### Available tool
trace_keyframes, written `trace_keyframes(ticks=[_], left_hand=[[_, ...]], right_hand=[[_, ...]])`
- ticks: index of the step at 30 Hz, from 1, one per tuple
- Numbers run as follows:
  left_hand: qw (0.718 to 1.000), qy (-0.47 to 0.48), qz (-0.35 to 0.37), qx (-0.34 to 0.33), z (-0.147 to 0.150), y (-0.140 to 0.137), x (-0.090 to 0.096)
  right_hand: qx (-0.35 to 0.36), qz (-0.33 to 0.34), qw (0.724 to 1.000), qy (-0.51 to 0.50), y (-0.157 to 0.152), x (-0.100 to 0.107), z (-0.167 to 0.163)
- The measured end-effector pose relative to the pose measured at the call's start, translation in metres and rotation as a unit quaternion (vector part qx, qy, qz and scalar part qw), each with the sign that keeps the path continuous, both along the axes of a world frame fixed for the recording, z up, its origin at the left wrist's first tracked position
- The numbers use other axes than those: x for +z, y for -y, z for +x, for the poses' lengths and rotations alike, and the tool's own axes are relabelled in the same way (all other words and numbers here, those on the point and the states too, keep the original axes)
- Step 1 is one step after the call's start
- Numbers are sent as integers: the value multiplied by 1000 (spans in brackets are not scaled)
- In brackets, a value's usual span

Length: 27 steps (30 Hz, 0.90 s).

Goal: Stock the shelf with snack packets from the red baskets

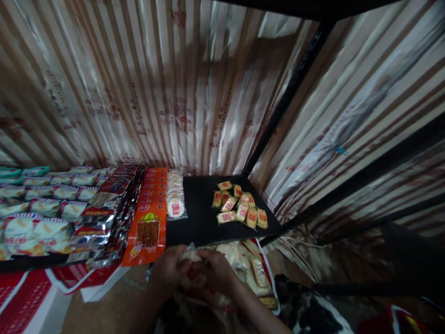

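My left hand [169,265] and my right hand [218,270] are close together at the front edge of the black shelf [200,204]. Fingers of both are closed around a clear-wrapped pale snack packet [191,253]; dim light and blur hide its exact kind. Beyond them lies a loose cluster of small yellowish wrapped snacks with red labels [242,212]. A row of round white crackers in clear wrappers [175,206] overlaps at the left of this cluster. Below the shelf edge, partly behind my right hand, is a box of wrapped snacks [272,273].
Orange snack bags [149,218], dark shiny packets [104,213] and rows of white packets [45,208] fill the shelf's left side. Black posts [288,93] and a striped sheet wall [156,83] bound the space. Red and white boxes [31,297] stand below left.
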<state>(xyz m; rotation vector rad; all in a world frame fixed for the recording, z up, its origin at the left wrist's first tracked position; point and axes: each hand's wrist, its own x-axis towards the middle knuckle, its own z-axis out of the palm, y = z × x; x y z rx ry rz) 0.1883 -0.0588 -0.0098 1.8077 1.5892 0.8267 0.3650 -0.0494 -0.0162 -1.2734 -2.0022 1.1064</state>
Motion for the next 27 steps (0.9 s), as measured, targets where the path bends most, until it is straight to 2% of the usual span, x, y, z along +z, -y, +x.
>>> trace_keyframes(ticks=[2, 4, 5, 7, 12, 16, 18, 23, 27], left_hand=[[989, -21, 93, 109, -5, -7, -4], [963, -55, 185, 187, -6, -11, -10], [951, -71, 219, 207, -5, -12, -15], [944, -95, 249, 196, -1, -13, -28], [953, -137, 221, 154, 9, -20, -64], [963, -145, 188, 129, 12, -28, -77], [966, -147, 173, 126, 14, -34, -82], [962, -164, 171, 135, 21, -48, -89], [963, -158, 167, 142, 22, -52, -86]], right_hand=[[-52, -57, 994, -79, -17, -1, -13], [-91, -93, 982, -139, -37, -4, -27], [-108, -99, 977, -151, -48, -7, -34], [-138, -102, 974, -148, -68, -11, -47], [-178, -63, 981, -35, -105, -17, -67], [-204, -8, 974, 94, -117, -19, -73], [-218, 13, 968, 123, -121, -22, -73], [-242, 21, 968, 56, -122, -36, -73], [-256, 25, 966, 9, -118, -46, -72]])
